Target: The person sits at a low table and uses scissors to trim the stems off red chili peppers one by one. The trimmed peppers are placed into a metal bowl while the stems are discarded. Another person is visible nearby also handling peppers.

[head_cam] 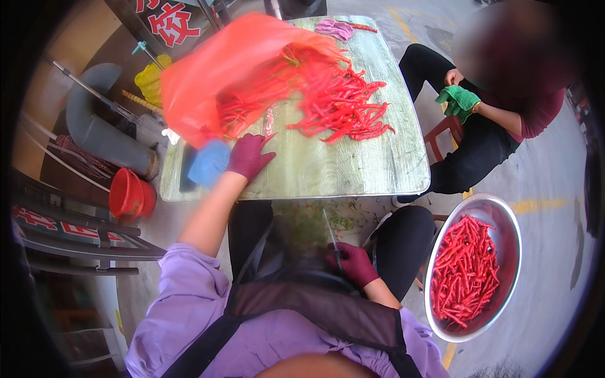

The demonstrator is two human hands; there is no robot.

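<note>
My left hand, in a maroon glove, rests low over the table beside the mouth of a red plastic bag. A red chili pepper sticks out from its fingers, and the thumb stands apart. Long red chili peppers spill from the bag across the tabletop. Below the table edge, over my lap, my right hand, gloved alike, grips a slim pointed metal blade that points up. Whether it is a knife or scissors is hard to tell.
A steel basin of chili peppers stands at right. Across the table sits a person with a green cloth or glove. A blue, blurred item lies left of my hand, a purple cloth far back, a red bucket on the ground.
</note>
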